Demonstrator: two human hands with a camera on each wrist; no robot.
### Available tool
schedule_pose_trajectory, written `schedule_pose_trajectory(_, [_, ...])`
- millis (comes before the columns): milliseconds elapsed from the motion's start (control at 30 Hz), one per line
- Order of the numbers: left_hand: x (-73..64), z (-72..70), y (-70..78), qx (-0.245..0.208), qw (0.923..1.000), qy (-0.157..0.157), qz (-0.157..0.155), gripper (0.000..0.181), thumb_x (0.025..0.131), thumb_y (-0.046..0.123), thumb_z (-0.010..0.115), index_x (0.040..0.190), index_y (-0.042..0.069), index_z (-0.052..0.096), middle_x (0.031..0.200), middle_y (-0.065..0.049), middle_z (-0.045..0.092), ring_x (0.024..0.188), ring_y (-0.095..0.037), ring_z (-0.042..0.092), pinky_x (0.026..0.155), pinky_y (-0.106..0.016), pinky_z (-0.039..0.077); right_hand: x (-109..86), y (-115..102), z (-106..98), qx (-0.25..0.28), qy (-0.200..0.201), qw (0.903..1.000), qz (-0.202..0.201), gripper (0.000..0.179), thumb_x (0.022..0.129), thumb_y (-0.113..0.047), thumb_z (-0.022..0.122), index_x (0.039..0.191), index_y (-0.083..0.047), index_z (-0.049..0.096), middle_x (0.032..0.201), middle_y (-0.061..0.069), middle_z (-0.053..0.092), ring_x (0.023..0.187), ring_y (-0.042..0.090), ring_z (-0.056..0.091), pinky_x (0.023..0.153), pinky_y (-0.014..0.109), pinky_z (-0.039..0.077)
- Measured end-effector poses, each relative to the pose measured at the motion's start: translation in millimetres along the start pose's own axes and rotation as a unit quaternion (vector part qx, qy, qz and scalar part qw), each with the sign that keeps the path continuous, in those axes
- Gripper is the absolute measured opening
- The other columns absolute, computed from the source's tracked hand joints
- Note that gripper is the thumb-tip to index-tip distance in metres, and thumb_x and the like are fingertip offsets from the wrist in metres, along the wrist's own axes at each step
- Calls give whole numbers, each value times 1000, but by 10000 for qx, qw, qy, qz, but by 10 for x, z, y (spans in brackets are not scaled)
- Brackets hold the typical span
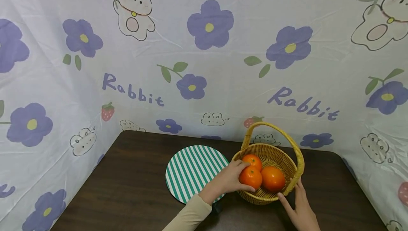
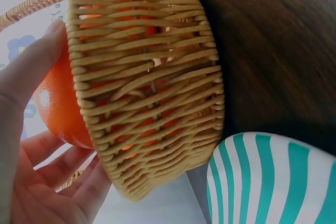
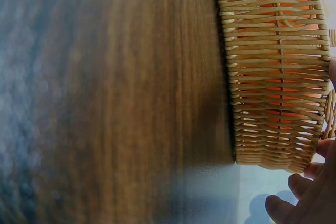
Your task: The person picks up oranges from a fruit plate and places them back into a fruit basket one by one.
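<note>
A yellow wicker basket with an arched handle stands at the right of the table, holding three oranges. My left hand reaches over the basket's left rim and grips the front-left orange between thumb and fingers. Behind that one lies another orange, and a third orange sits to the right. At the basket's right side, my right hand holds the rim near the handle's foot, thumb toward the front. In the left wrist view, the gripped orange bulges above the woven wall.
Left of the basket lies a round green-and-white striped mat, partly behind my left forearm. The dark wooden table has a back edge close behind the basket. A white cloth printed with flowers and rabbits hangs around the table.
</note>
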State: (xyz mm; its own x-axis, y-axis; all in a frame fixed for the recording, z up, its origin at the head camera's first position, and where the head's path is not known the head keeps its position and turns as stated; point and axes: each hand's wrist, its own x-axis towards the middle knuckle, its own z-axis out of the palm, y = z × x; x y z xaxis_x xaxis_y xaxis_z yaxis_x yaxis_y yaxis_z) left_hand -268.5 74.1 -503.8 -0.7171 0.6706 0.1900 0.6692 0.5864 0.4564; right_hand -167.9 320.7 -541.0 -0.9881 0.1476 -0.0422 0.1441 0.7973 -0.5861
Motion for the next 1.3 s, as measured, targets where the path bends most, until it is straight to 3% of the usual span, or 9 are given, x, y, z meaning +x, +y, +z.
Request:
schedule_pose_trajectory(333, [25,55,37,372,9993,-18,20,78,70,63,67,134,22,48,125,-1,48,104,-11,53,83,-25,48,-14,-9,8,33,113,9999,-105,91,92,-60,37,148,-8,-12,151,20,-20,131,55,13,90,71,27])
schedule_pose_trajectory(667, [79,66,57,477,9985,-237,-128,79,70,64,67,133,19,50,128,-3,52,102,-11,56,81,-23,48,-1,11,0,27,-3,10000,-44,92,92,-60,36,147,-6,-14,150,21,-21,130,56,12,90,71,28])
schedule_pose_trajectory(933, [106,89,58,562,9976,-361,-208,78,70,64,67,131,19,52,124,-1,55,100,-8,56,79,-21,47,-9,14,16,97,126,9997,-198,89,93,-57,38,147,-8,-13,151,20,-19,130,56,13,89,72,27])
schedule_pose_trajectory(1300, [95,78,92,643,9970,-413,-158,77,71,63,67,131,17,53,120,1,58,97,-7,58,77,-20,47,1,19,16,42,68,9998,-156,90,92,-60,36,147,-10,-14,151,20,-21,129,57,14,88,72,28])
